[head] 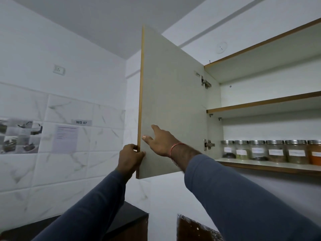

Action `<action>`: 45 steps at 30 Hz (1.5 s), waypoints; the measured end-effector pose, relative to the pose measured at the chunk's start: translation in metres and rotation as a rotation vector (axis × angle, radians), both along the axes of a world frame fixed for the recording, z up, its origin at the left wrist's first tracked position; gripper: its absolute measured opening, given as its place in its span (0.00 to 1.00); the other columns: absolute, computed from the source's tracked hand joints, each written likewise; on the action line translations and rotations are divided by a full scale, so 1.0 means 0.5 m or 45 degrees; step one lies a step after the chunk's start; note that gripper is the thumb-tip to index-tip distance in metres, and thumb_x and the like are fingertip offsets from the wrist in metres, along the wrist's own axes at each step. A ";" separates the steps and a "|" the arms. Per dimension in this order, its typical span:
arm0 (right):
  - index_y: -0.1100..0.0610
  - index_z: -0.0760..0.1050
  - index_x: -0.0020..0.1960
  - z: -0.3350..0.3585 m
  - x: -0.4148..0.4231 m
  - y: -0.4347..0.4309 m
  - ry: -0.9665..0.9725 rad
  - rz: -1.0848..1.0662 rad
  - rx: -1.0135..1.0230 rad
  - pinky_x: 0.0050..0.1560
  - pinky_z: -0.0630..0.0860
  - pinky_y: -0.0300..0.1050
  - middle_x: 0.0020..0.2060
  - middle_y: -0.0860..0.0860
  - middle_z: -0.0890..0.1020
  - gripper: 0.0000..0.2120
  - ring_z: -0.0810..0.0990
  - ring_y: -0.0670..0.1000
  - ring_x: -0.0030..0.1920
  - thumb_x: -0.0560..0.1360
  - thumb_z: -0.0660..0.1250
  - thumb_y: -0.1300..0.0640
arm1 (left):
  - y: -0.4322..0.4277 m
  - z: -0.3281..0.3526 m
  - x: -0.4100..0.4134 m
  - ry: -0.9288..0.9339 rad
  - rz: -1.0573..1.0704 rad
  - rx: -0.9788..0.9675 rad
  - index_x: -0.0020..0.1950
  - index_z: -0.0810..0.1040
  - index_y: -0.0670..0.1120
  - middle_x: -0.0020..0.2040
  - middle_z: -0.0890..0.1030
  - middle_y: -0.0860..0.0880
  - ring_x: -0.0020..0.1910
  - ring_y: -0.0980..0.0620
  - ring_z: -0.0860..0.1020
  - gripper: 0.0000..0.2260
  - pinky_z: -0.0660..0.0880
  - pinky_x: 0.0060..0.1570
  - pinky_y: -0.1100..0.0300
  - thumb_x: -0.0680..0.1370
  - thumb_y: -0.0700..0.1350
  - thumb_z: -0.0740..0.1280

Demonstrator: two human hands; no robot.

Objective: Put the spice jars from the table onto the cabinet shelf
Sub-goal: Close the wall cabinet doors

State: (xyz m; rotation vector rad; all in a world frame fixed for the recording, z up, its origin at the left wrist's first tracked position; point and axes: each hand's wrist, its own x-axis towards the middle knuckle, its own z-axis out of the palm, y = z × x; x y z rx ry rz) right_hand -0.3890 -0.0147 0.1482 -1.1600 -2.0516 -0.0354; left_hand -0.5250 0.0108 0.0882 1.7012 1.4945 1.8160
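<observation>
The spice jars (pixel 271 151) stand in a row along the front edge of the cabinet's lowest shelf (pixel 260 165). I count six, steel-lidded and labelled, running from the shelf's left end out past the right of my view. With them up there, I judge the placing done and the step in hand to be swinging the door (pixel 170 94) shut.

The door stands wide open, edge-on to me. My left hand (pixel 130 157) grips its free edge near the lower corner, fingers curled round it. My right hand (pixel 160 140) is open, fingers spread, on or just off the door's inner face. I cannot tell whether it is pressing.

To do this well I would let the left hand lead the swing and use the right only to steady the panel. I would go slowly, so that the two hinges (pixel 209 145) are not jolted. The jars sit close to the shelf's front edge, so the door may brush them. I would watch the leftmost one as the gap narrows. The left fingers must come off the edge before it meets the cabinet frame, or they get pinched.

Only a dark corner of the bench (pixel 133 221) shows below.
</observation>
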 end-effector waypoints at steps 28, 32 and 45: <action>0.58 0.79 0.58 0.007 0.666 -0.135 0.834 -0.480 0.249 0.55 0.79 0.48 0.51 0.53 0.84 0.11 0.82 0.53 0.53 0.78 0.65 0.56 | -0.035 -0.067 0.788 0.656 -0.495 0.863 0.73 0.27 0.59 0.75 0.28 0.57 0.75 0.58 0.32 0.30 0.39 0.75 0.57 0.79 0.61 0.45; 0.59 0.77 0.62 0.011 0.742 -0.089 0.910 -0.453 0.204 0.61 0.78 0.52 0.55 0.54 0.83 0.14 0.81 0.54 0.56 0.78 0.64 0.57 | 0.011 -0.065 0.855 0.799 -0.398 0.832 0.71 0.22 0.59 0.71 0.21 0.58 0.72 0.58 0.25 0.31 0.35 0.73 0.54 0.78 0.66 0.39; 0.56 0.76 0.58 -0.012 0.901 0.045 1.080 -0.460 0.281 0.59 0.78 0.58 0.52 0.54 0.82 0.09 0.81 0.55 0.54 0.79 0.62 0.56 | 0.164 -0.024 0.938 1.285 -0.292 0.789 0.72 0.26 0.56 0.74 0.27 0.41 0.75 0.41 0.31 0.43 0.37 0.71 0.49 0.74 0.71 0.55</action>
